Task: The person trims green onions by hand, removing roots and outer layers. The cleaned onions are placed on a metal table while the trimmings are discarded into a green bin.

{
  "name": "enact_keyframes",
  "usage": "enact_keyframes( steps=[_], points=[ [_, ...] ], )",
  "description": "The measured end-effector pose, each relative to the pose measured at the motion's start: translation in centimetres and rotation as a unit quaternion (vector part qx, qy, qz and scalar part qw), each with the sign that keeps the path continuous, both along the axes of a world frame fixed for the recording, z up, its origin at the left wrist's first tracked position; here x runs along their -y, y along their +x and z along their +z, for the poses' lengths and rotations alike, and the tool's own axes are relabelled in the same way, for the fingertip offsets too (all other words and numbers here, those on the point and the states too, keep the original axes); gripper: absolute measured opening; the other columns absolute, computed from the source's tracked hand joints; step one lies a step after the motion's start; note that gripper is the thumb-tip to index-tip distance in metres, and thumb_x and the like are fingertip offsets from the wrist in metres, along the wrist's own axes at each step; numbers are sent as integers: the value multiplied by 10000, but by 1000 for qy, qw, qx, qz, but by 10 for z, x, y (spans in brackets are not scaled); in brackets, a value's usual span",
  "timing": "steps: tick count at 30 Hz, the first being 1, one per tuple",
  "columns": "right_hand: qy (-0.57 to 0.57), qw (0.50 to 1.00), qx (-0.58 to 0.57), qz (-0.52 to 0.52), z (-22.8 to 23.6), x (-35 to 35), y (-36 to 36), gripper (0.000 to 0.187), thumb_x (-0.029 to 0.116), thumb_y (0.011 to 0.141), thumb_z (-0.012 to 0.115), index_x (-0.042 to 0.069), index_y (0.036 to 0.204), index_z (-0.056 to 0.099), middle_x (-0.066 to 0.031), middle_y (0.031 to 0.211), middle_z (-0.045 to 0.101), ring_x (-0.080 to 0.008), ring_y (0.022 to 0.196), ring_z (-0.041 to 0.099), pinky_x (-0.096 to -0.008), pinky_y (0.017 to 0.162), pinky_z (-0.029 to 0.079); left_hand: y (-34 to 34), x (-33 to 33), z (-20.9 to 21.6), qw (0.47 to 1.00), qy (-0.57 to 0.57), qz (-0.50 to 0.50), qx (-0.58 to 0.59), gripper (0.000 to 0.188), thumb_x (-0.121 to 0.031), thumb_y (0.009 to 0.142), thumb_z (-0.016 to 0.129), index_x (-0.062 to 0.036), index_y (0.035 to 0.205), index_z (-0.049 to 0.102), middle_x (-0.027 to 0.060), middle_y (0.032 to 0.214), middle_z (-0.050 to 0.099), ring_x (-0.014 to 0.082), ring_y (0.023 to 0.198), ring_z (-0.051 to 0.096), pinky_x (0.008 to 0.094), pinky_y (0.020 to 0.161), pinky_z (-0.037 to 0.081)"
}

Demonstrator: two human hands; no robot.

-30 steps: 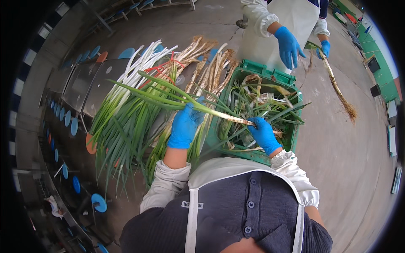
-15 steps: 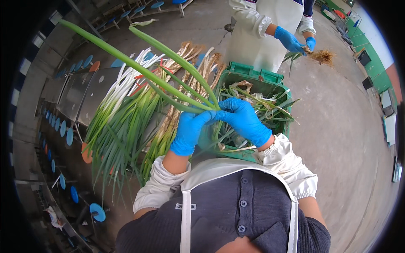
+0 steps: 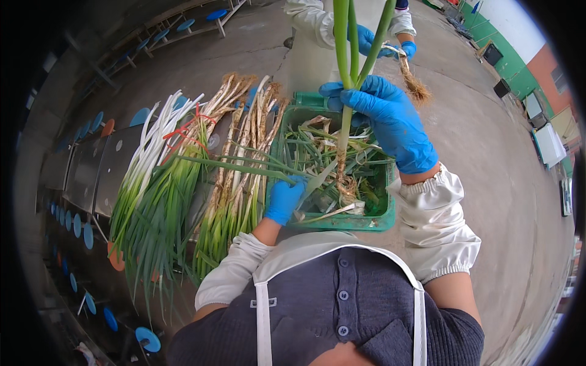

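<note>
While right hand [image 3: 400, 127] grips green onion [image 3: 343, 134] upright, roots [image 3: 348, 190] down over green bin [image 3: 386, 221], left hand [image 3: 284, 201], near roots, pinches long leaf [image 3: 256, 171].

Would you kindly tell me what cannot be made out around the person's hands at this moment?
1. Head view: the leaf tips of the green onion in the right hand, cut off by the upper edge.
2. Head view: the left hand's exact grip, unclear through blur and the pale leaf strip beside it.
3. Head view: the bottom of the green bin, covered by trimmings.
4. Head view: the co-worker's head, cut off by the upper edge.
</note>
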State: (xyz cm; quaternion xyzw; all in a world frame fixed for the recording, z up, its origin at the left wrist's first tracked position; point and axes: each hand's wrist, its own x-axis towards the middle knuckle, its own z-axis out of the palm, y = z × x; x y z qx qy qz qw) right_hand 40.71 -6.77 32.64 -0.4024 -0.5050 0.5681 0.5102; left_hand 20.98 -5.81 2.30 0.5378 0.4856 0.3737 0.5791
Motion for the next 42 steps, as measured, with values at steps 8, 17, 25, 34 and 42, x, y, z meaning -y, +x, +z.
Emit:
enact_keyframes(
  steps=[8, 17, 25, 34, 42],
  points=[
    [148, 981, 117, -44, 61, -3, 40, 309, 207, 937, 544, 24, 1185, 575, -114, 1077, 655, -167, 949, 630, -287, 760, 508, 36, -24, -41, 807, 57, -308, -501, 366, -386, 810, 607, -55, 937, 697, 203, 867, 669, 392, 777, 636, 473, 704, 514],
    [126, 991, 38, -26, 46, 14, 56, 387, 175, 900, 583, -22, 1230, 541, -70, 974, 608, -150, 919, 562, -288, 845, 447, 85, -28, 213, 930, 112, -264, 229, 261, -136, 810, 722, -33, 1036, 642, 47, 944, 657, 123, 842, 613, 286, 752, 506],
    [134, 978, 102, -121, 36, 38, 55, 359, 134, 898, 551, -54, 1202, 524, -122, 1031, 629, -178, 872, 580, -330, 839, 471, 104, -24, 195, 924, 105, -242, 278, 139, -63, 817, 707, -15, 944, 679, 29, 833, 660, 86, 779, 597, 227, 710, 487],
    [100, 988, -20, -116, 28, 49, 59, 431, 123, 910, 532, -118, 1259, 458, -128, 908, 640, -218, 883, 611, -332, 831, 488, 112, -22, 196, 929, 111, -211, 284, 168, -133, 848, 681, -12, 951, 624, 22, 826, 611, 71, 741, 525, 256, 644, 457],
    [87, 991, -45, -88, 9, 45, 69, 362, 203, 910, 579, -38, 1180, 556, -141, 1093, 615, -225, 966, 613, -348, 875, 493, 125, -20, 211, 921, 248, -230, 193, 205, -69, 776, 726, -15, 958, 650, 49, 782, 579, 118, 712, 546, 286, 653, 457]
  ],
)
